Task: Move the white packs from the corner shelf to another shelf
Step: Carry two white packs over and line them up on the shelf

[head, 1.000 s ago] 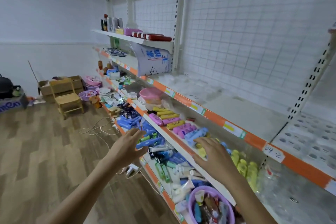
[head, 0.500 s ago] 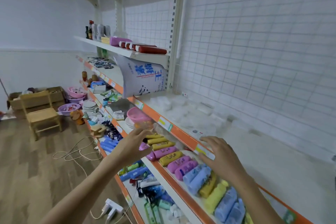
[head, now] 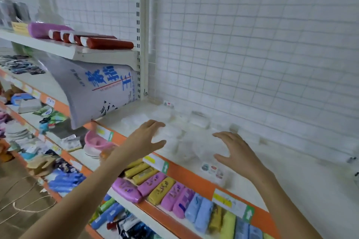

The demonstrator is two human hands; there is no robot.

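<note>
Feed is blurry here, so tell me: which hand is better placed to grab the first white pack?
Left, probably. The left hand has its fingers spread right at the nearest white packs, seemingly touching one. The right hand hovers open over the pile's right edge, no clearer contact visible.

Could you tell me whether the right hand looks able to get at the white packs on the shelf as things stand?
Probably yes: the right hand hovers open at the white packs, with nothing between them on the shelf.
</note>
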